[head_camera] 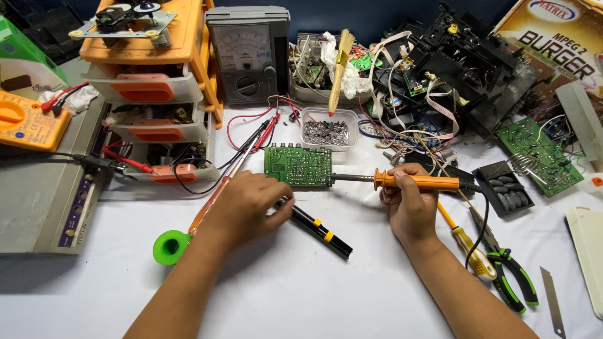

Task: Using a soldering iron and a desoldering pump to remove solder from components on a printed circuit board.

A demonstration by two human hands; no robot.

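Note:
My right hand (409,202) grips an orange-handled soldering iron (418,182), held level with its metal tip touching the right edge of a small green circuit board (298,166) that lies on the white table. My left hand (246,204) rests just below the board, fingers closed on a black tool with yellow bands (320,231) that lies slanting toward the lower right. A copper-coloured rod (212,199) runs under that hand down to a green spool (169,246).
A clear tub of metal bits (325,132) sits behind the board. An analog meter (248,55), orange drawers (151,81), a yellow multimeter (28,122) and a grey box (44,201) stand left. Pliers (512,276), a screwdriver (468,245), a blade (553,301) and another green board (540,154) lie right.

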